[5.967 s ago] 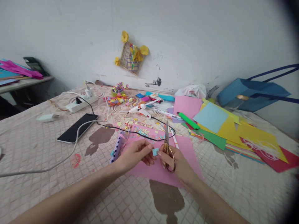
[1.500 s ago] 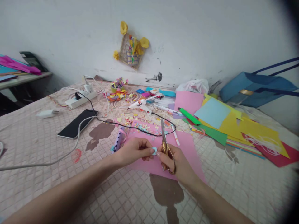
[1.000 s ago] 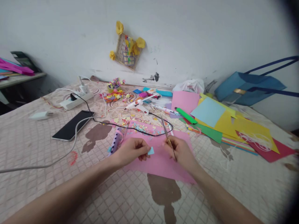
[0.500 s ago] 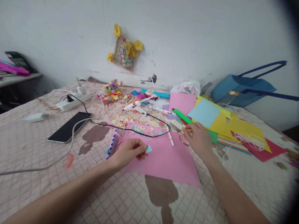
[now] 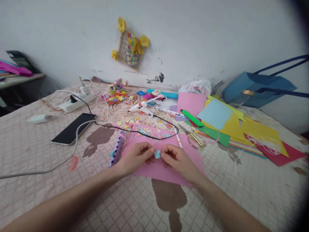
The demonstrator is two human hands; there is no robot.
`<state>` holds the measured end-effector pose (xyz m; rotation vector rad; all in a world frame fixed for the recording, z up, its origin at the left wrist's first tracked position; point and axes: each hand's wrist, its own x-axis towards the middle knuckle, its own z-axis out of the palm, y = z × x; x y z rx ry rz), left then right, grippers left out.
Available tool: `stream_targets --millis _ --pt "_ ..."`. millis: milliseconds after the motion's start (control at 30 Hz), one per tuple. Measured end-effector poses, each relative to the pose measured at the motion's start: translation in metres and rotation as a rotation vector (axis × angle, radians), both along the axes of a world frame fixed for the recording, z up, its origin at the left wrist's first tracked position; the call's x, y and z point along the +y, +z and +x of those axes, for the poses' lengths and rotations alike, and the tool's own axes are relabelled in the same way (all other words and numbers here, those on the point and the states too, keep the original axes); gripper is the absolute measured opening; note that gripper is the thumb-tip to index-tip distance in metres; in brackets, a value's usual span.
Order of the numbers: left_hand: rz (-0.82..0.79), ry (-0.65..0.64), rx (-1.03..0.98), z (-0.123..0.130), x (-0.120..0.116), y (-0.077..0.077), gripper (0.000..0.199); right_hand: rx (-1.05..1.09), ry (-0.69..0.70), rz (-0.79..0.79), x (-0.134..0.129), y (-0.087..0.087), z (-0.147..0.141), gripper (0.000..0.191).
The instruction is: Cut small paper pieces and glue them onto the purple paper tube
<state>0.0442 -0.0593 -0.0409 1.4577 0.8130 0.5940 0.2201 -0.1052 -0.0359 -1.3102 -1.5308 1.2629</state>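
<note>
Between my two hands is a small light-blue piece of paper (image 5: 157, 154). My left hand (image 5: 141, 156) pinches its left side with thumb and fingertips. From the right, my right hand (image 5: 176, 158) pinches the paper's other edge. Both hands are just above a pink sheet (image 5: 159, 174) on the table. Gold-handled scissors (image 5: 195, 139) lie at the sheet's upper right, apart from my right hand. A purple roll with black dots (image 5: 116, 149) lies left of my left hand. Tiny paper scraps (image 5: 147, 131) are scattered along the sheet's far edge.
A white glue gun (image 5: 143, 109) lies behind the scraps, its black cord (image 5: 135, 131) looping over the pink sheet. To the left are a phone (image 5: 73, 129) and a power strip (image 5: 77, 102). A green cutter (image 5: 191, 118), coloured papers (image 5: 224, 120) and a blue bag (image 5: 256, 90) are on the right.
My right hand has left the scissors, which now lie on the table, and moved left to the light-blue paper. My left hand still holds that paper.
</note>
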Motion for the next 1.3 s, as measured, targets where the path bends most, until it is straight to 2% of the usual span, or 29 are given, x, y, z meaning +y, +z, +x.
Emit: stream_targets --millis 200,567,900,1133,1300 --pt "0.071 0.006 0.039 -0.0015 0.0002 -0.002 0.024 0.037 0.029 -0.091 -0.0017 0.0013 -0.0025 0.019" --pt "0.024 0.053 0.0 -0.0014 0.0018 -0.0025 0.025 0.043 0.049 -0.062 0.0015 -0.0036 0.0031 0.023" --pt "0.033 0.038 0.005 -0.0003 0.002 -0.0058 0.023 0.069 0.053 -0.132 0.0002 -0.006 -0.0021 0.024" --pt "0.183 0.031 0.103 -0.0017 -0.0001 -0.0022 0.018 0.053 0.05 -0.09 0.0001 -0.0038 -0.0048 0.021" --pt "0.185 0.042 0.1 -0.002 0.0006 -0.0047 0.018 0.033 0.062 -0.07 -0.0005 -0.0042 -0.0036 0.022"
